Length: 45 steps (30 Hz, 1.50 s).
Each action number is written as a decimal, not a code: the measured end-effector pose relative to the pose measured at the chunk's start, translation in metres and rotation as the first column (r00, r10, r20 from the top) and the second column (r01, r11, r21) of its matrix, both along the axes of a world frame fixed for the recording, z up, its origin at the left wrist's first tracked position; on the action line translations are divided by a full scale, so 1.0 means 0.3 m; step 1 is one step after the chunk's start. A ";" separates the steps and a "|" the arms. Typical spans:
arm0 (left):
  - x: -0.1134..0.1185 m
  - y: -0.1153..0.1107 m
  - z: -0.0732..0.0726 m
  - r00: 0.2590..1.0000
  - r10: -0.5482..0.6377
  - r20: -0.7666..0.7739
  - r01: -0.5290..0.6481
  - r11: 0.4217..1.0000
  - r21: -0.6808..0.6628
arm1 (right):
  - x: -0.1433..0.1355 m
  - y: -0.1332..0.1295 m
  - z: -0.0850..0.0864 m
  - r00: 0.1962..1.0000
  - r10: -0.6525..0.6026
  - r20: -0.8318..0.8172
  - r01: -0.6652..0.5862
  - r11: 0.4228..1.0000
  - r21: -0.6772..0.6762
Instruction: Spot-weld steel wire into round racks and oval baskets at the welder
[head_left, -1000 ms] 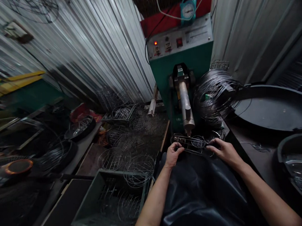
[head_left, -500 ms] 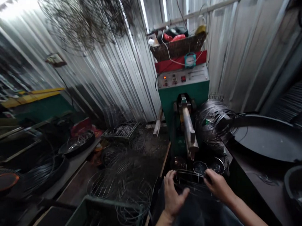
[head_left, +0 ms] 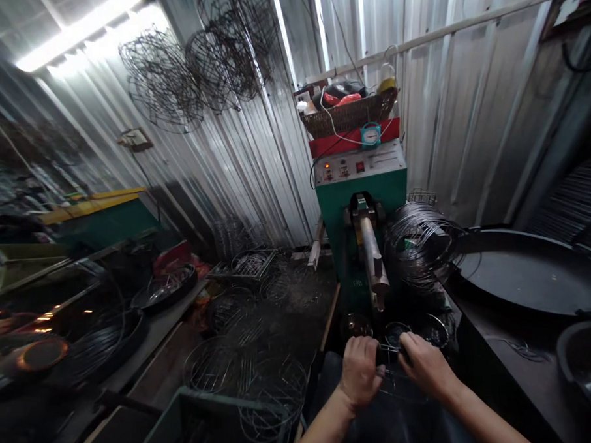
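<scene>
My left hand (head_left: 359, 370) and my right hand (head_left: 424, 362) are close together over my dark-clothed lap. Between them a thin wire frame (head_left: 390, 349) shows as pale parallel wires with a fainter curved wire below. My left fingers are curled over its left side, and my right fingers close on its right side. Its full shape is partly hidden by my hands and lost against the dark. Just beyond, the metal arm (head_left: 374, 257) of a green machine (head_left: 337, 210) points toward me, apart from both hands. Small round containers (head_left: 397, 333) stand under it.
A bundle of wire rings (head_left: 418, 242) hangs beside the machine. Right of it lie a large shallow black pan (head_left: 528, 283) and a dark tub (head_left: 588, 365). Wire frames (head_left: 246, 321) cover the floor on the left, behind a green crate (head_left: 171, 416). Orange sparks glow far left.
My left hand has moved right and closed over the wire frame; its fingers were spread before. My right hand keeps its hold. The view has tilted up slightly.
</scene>
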<state>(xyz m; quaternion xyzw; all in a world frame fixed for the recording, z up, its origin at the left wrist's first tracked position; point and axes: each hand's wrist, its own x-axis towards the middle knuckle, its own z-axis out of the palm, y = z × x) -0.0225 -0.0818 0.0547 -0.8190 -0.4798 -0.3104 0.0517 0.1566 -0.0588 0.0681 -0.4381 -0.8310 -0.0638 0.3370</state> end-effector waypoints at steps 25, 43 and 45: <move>0.003 -0.092 0.019 0.979 0.147 -0.139 -0.170 0.971 -0.171 | 0.012 -0.084 -0.067 0.993 -0.113 0.013 0.114 0.971 -0.211; -0.075 0.063 0.029 0.991 0.095 0.096 -0.086 0.993 -0.085 | 0.129 -0.019 -0.053 0.817 -0.113 -0.565 -0.180 0.882 -0.436; -0.074 0.076 0.027 0.988 0.111 0.104 -0.104 0.992 -0.074 | 0.128 -0.010 -0.057 0.800 -0.146 -0.582 -0.155 0.886 -0.437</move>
